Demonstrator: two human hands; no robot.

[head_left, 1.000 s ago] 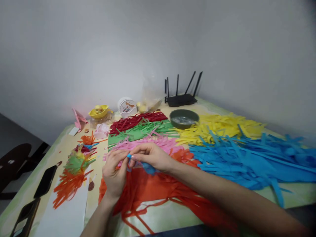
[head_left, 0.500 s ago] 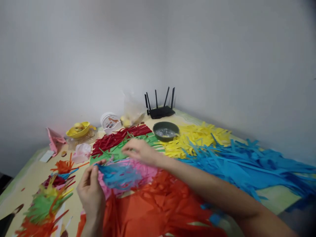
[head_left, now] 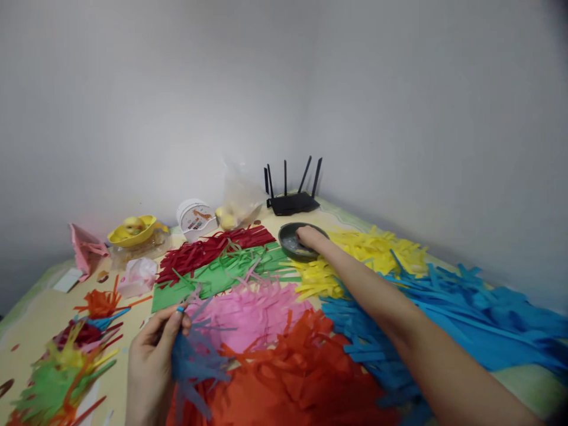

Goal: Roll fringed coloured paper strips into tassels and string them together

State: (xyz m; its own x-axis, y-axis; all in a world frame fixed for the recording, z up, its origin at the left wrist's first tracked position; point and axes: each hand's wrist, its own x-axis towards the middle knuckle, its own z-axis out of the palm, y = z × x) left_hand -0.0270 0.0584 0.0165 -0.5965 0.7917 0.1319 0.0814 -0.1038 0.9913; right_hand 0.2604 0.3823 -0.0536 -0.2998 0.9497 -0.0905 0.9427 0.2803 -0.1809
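My left hand (head_left: 155,355) pinches one end of a blue fringed paper strip (head_left: 199,358), whose cut ends hang over the pink and orange paper. My right hand (head_left: 311,238) reaches into a dark round bowl (head_left: 287,249) of small, clear-looking bits. Its fingers are curled together and the tips are down inside the bowl, so what they grip cannot be made out. Below the bowl spreads a pile of pink fringed paper (head_left: 252,313), with orange fringed paper (head_left: 284,378) nearer to me.
Yellow (head_left: 377,251), blue (head_left: 483,313), green (head_left: 208,278) and dark red fringed paper (head_left: 213,251) cover the table. A black router (head_left: 293,204) stands in the corner. At left are a yellow dish (head_left: 133,238), a white tub (head_left: 195,220) and a multicoloured tassel string (head_left: 57,373).
My right hand has moved from beside the blue strip, away and to the right, into the bowl. The blue strip now hangs down from my left hand, which still holds it.
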